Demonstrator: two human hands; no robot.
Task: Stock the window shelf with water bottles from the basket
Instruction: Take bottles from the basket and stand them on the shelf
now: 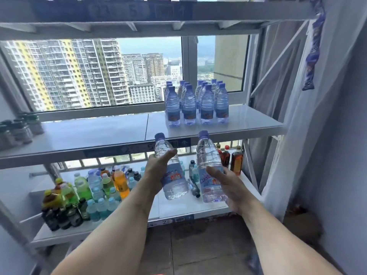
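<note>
Clear plastic with purple caps marked every water bottle in the head view, and two of them were in the air below the front edge of the window shelf (99, 135). The left hand (156, 171) was wrapped around the labelled middle of the left bottle (170, 171), which leaned with its cap to the left; the right hand (230, 187) gripped the lower half of the right bottle (210, 167), nearly upright. Each hand held low on the body, probably so that the base could go down flat and the fingers slip away without knocking neighbours. On the shelf's right part a block of matching bottles (196, 104) stood upright in tight rows with labels facing out, an order that looked meant to save room and show the brand. Bare shelf lay in front of and to the left of that block, so the pair likely belonged there. Dark-capped jars (17, 130) sat at the far left end. The lower shelf (188, 207) carried mixed drinks (83, 193) and brown bottles (232, 157). The basket was not in view.
</note>
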